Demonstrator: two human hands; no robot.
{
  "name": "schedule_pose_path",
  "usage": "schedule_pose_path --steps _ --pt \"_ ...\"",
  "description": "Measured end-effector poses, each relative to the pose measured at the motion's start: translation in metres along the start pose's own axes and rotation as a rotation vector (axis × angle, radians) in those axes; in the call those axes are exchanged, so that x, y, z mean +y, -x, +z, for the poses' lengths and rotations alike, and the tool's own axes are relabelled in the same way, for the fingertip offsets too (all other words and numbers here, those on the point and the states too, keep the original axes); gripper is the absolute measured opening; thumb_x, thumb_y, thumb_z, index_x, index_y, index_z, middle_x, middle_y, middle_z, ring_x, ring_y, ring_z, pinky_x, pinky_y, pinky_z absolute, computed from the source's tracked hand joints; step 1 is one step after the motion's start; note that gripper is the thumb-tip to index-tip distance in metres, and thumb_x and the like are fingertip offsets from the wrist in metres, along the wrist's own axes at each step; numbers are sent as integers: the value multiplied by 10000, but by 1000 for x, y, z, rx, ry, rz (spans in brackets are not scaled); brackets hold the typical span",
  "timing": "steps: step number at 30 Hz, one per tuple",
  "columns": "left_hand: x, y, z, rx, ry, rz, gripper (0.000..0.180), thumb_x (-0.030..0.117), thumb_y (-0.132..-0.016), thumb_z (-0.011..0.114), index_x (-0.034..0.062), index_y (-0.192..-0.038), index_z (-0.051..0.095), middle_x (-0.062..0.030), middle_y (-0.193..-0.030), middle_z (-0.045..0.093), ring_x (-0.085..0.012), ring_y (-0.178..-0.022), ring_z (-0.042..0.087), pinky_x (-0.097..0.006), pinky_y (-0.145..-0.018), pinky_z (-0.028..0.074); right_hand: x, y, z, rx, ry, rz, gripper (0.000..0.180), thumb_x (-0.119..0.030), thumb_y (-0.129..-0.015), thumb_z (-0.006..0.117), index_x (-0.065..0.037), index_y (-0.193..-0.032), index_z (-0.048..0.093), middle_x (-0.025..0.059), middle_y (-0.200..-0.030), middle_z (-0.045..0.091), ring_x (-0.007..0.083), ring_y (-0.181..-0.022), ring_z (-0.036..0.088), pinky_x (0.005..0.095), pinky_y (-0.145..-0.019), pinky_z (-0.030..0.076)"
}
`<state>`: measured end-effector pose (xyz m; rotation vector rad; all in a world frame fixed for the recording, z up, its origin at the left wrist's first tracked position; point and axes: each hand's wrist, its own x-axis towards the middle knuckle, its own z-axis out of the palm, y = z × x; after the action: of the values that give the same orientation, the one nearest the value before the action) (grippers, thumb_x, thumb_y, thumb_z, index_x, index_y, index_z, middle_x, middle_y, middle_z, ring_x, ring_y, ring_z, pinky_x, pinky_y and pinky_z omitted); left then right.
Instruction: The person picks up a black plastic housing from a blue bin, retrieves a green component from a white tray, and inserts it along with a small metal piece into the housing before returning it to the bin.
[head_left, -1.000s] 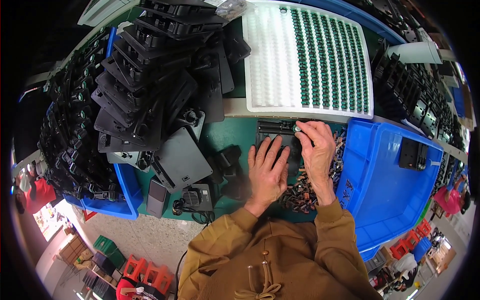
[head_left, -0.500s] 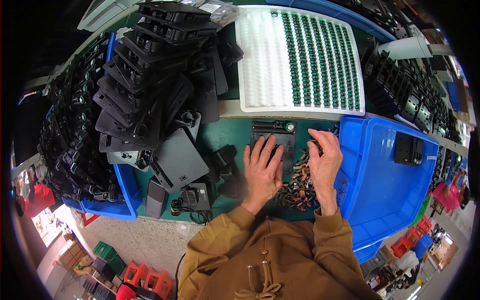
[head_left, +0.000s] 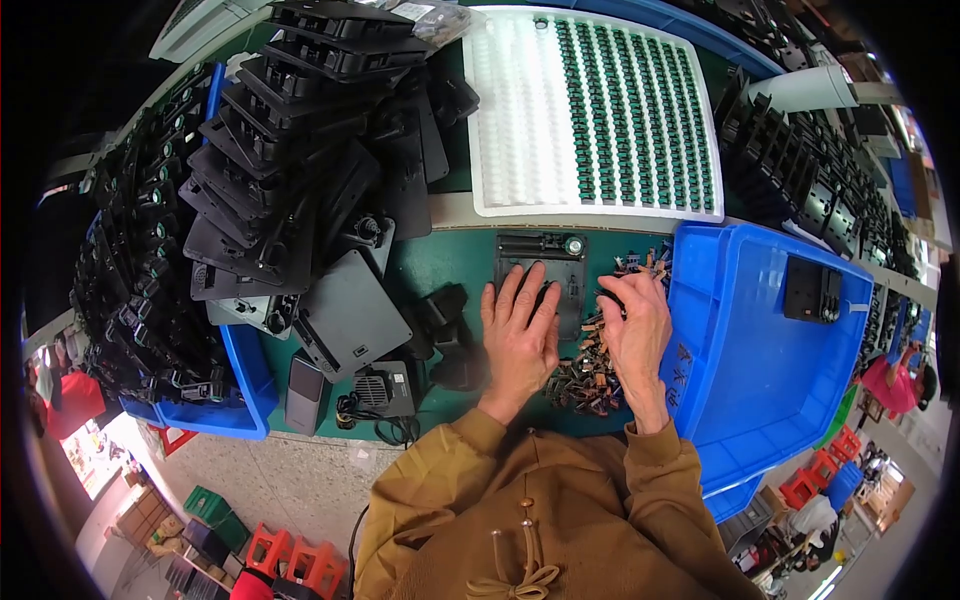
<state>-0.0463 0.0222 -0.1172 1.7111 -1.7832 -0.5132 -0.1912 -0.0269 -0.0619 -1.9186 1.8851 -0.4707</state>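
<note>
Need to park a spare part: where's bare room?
Green tabletop between the grey panel and black housing, beyond the dark parts; most of the blue bin around its black part. Crowded: loose small parts by the right hand, stacked black panels.

Left hand (head_left: 520, 345) lay on a black housing (head_left: 571, 290) (palm down); right hand (head_left: 638, 335) curled over loose small parts (head_left: 583, 382).

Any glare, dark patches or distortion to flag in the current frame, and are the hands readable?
Head view: the white tray looks washed out on its left side; head view: the stacked black parts lose detail in their darkest gaps; head view: straight edges bend toward a black rim; head view: left hand and right hand read fairly clearly.
</note>
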Motion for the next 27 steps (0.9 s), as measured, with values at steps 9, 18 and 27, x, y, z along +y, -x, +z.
schedule_pose_path --steps 9,18,27 --pt "1 -1 -1 18 38 -14 410 71 -785 682 86 -1194 667 -92 -1403 542 -346 -1329 446 -545 -1128 260 8 -3 6 3 42 -47 150 -11 -770 702 -24 -918 687 106 -905 621 311 -888 596 416 -749 490" --pt "1 -2 -1 17 40 -13 407 71 -783 683 81 -1189 667 -92 -1399 545 -343 -1325 452 -536 -1121 270 7 -7 -7 -207 -948 448 162 -80 -916 680 -7 -1060 697 77 -939 718 117 -788 660 248 -696 531" --pt "0 -1 0 24 43 -13 405 77 -785 688 85 -1190 666 -88 -1398 546 -338 -1321 457 -529 -1121 269 17 -3 -2 -359 -1242 544 307 -121 -945 662 14 -1220 643 128 -1031 712 172 -877 701 282 -793 577"
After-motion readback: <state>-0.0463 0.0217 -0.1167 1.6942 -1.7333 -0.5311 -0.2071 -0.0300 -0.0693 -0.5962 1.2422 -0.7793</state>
